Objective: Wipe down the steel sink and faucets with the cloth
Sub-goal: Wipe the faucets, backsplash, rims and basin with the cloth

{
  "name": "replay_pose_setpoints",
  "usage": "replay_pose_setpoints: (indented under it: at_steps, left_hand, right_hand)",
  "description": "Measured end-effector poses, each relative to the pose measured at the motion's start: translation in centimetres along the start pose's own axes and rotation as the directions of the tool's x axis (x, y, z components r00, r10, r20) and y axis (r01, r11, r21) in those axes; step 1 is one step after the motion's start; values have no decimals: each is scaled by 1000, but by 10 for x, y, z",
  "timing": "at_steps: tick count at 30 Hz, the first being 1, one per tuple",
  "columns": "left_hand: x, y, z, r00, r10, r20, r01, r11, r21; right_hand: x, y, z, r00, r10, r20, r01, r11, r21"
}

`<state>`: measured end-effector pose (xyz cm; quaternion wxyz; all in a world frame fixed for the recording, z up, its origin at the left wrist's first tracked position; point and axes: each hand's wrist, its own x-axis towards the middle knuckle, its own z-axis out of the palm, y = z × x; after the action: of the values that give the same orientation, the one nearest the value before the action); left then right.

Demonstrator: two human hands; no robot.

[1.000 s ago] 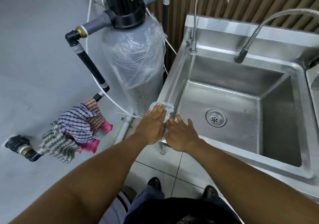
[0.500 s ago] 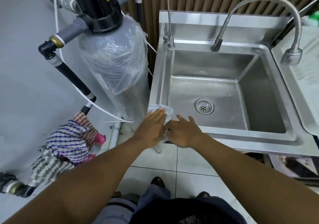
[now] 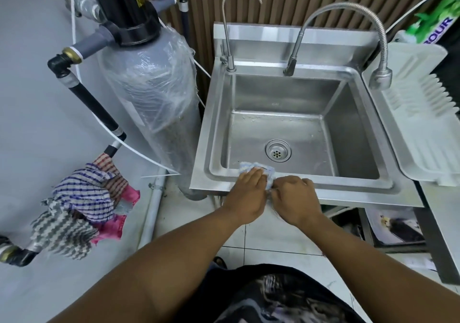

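A steel sink (image 3: 348,183) stands against a ribbed brown wall, with a round drain (image 3: 278,150) in its basin. A thin gooseneck faucet (image 3: 227,29) rises at the back left, and a flexible ribbed faucet (image 3: 348,6) arches over from the right rim. A small pale blue-white cloth (image 3: 267,170) lies on the sink's front rim. My left hand (image 3: 246,195) presses flat on the cloth. My right hand (image 3: 296,199) pinches the cloth's right edge, right beside the left hand. Most of the cloth is hidden under my hands.
A grey filter tank (image 3: 151,98) wrapped in plastic stands left of the sink, with black pipes (image 3: 92,101) and several checked rags (image 3: 79,198) hanging on them. A white dish rack (image 3: 423,123) sits on the right. Tiled floor lies below.
Both hands and the cloth have slid right along the front rim, away from the sink's front left corner. The view has swung right as well.
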<state>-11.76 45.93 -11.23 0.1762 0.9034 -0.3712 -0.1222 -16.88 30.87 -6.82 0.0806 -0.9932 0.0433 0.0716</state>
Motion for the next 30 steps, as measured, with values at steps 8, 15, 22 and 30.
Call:
replay_pose_setpoints:
  at_steps: [8,15,22,30]
  left_hand:
    - [3,-11,-36,993,-120,-12,110,943,-315]
    - [-11,-97,-41,951,-295,-96,303,949,83]
    - [-6,-94,-36,937,-333,-105,347,919,186]
    - [-5,-92,-37,933,-349,-82,359,910,209]
  right_hand:
    - [14,4,-4,981,116,-155,-74,966,249]
    - [33,-35,28,979,-44,198,49,999,-20]
    - [24,-75,40,991,-45,122,50,998,-35]
    - [-1,-1,43,983,103,-153,-106,994,-13]
